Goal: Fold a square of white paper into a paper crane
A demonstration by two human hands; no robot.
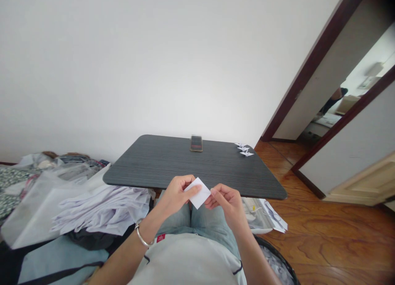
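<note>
Paper square (197,197) held in both hands, just in front of the near edge of the dark table (154,165).
Left of the table lie clear plastic bags (37,202) and a heap of white sheets (101,209). The left hand (175,195), bangle (142,237) at its wrist, pinches the paper's left side; the right hand (227,202) pinches its right corner. At the table's far edge stands a phone (196,143), and at its far right corner sit small folded paper figures (243,150). Below its near right corner lies a plastic packet (268,217).

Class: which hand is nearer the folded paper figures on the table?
Right. The right hand is below and slightly left of the folded paper figures; the left hand is farther left.
</note>
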